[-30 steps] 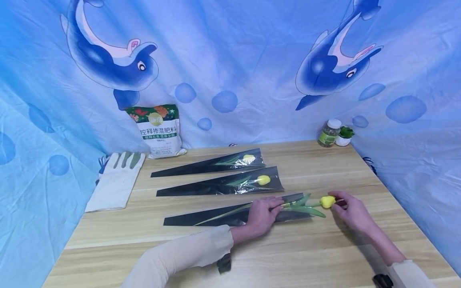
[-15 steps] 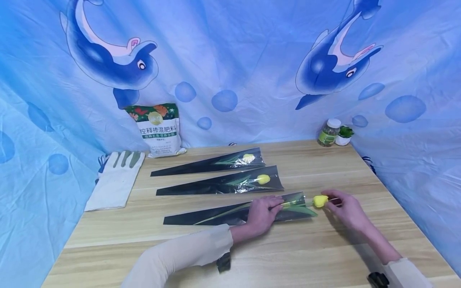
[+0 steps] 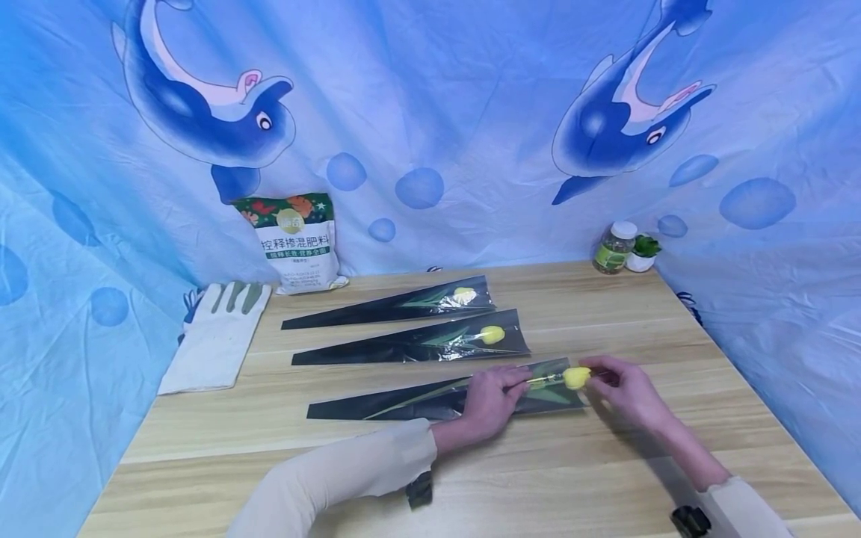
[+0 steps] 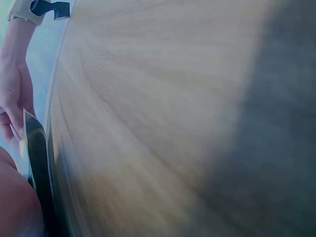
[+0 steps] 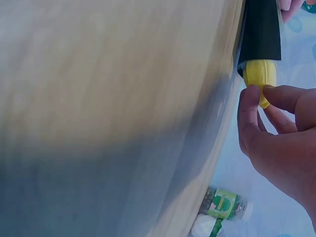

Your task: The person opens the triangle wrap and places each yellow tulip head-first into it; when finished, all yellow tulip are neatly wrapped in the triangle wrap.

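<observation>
Three sleeves on the table [image 3: 605,448], I'm on the nearest one. L hand [image 3: 487,403] lies on the near sleeve [image 3: 403,402] at its wide mouth, fingers curled on the film edge, pinning it. R hand [image 3: 622,392] pinches the yellow tulip head [image 3: 575,377] between thumb and fingertips [image 5: 252,98], bud right at the sleeve mouth, stem and leaves inside. Hands close, not touching. Handling, my read: flower v. light, prob. artificial, stem thin and bendy, bud squashy, so grip bud base/upper stem, light pinch. Film is slick and crinkly, needs pinning near the mouth or it slides. Two other wrapped tulips [image 3: 464,340] lie behind. Glove [image 3: 215,344], fertiliser bag [image 3: 296,243], small jar [image 3: 613,249] at the back.
</observation>
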A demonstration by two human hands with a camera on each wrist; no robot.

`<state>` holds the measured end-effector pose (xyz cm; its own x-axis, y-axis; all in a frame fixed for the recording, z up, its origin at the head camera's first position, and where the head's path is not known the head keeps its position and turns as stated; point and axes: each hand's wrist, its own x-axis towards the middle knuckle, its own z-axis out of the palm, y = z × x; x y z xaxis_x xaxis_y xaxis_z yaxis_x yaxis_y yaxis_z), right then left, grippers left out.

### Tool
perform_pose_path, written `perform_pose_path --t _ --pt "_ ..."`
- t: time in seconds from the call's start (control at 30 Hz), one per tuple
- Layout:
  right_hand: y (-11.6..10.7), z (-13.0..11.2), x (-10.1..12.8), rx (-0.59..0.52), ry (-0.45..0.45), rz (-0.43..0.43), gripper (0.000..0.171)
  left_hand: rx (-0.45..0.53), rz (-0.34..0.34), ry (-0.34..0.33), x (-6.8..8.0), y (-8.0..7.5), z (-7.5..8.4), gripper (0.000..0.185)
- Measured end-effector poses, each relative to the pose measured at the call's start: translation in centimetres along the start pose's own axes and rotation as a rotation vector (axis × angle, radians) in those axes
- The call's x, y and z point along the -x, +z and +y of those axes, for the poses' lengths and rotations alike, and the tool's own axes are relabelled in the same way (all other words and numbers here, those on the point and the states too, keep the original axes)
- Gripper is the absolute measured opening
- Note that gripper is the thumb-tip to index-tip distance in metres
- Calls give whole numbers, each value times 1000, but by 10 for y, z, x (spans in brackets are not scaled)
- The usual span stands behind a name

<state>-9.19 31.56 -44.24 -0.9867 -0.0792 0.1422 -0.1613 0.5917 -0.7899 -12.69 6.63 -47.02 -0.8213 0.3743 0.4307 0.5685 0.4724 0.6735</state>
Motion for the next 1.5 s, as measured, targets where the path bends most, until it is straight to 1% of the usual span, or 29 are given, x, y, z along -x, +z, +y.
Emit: perform_pose_path --t 0.1,0.2,0.3,0.43,0.53,0.67,0.8,0.97,1.07,1.13,1.2,1.33,1.5 --pt "3 -2 -1 -37 25 -21 35 15 -2 -4 0 0 1 25" --pt "6 -3 -2 -69 44 -41 35 13 10 23 0 1 1 25" --pt "7 -3 -3 -112 67 -62 32 9 12 32 0 1 1 24" --pt "7 -3 -4 -249 82 -124 30 10 5 34 -1 2 1 24" --pt "8 -4 -5 -365 93 -174 32 8 8 51 -1 3 1 24" --pt "9 -5 -6 -453 130 -215 34 -5 8 66 -1 3 3 24" --pt "9 -5 -7 -545 159 -260 35 -16 11 65 -1 3 3 23" --pt "8 -5 -7 -697 139 -323 34 -14 18 60 -1 3 3 23" --pt "8 -6 -8 -803 126 -352 32 -13 16 54 -1 3 2 24" --pt "8 -7 -9 -849 131 -360 30 -6 13 51 -1 4 1 24" --pt "9 -8 -10 -855 146 -358 30 0 8 45 -1 5 2 24" --pt "9 -8 -11 -802 179 -365 36 21 -2 38 -1 6 3 25" --pt "9 -6 -10 -754 172 -364 41 59 -26 32 -1 3 3 27"
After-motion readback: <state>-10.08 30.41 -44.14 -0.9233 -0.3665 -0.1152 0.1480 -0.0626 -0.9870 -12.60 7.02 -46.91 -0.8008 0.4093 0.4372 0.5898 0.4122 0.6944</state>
